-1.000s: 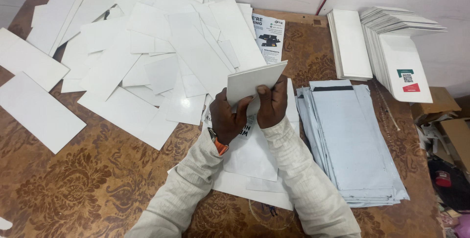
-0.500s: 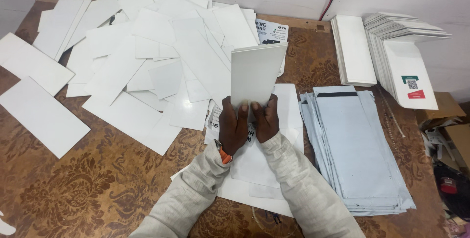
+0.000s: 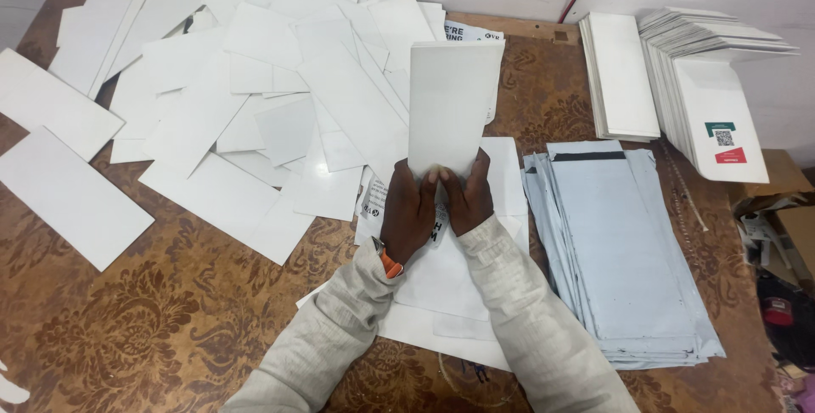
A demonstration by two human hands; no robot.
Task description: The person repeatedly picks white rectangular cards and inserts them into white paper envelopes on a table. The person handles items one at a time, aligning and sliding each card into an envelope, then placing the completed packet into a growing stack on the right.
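Both hands hold one white flat card (image 3: 450, 103) upright by its lower edge, above the table's middle. My left hand (image 3: 409, 213) grips its bottom left corner and my right hand (image 3: 467, 199) grips its bottom right corner, thumbs on the face. An orange band shows at the left wrist. Under the hands lie white sheets (image 3: 441, 281) with some black print.
Many loose white cards (image 3: 255, 99) cover the left and back of the patterned brown table (image 3: 127, 328). A stack of grey mailer bags (image 3: 624, 252) lies at the right. Upright white folded boxes (image 3: 705, 82) stand at the back right. Cardboard boxes (image 3: 785, 218) sit beyond the right edge.
The card has swung from lying tilted and nearly flat to standing upright in both hands, which have shifted slightly up and left.
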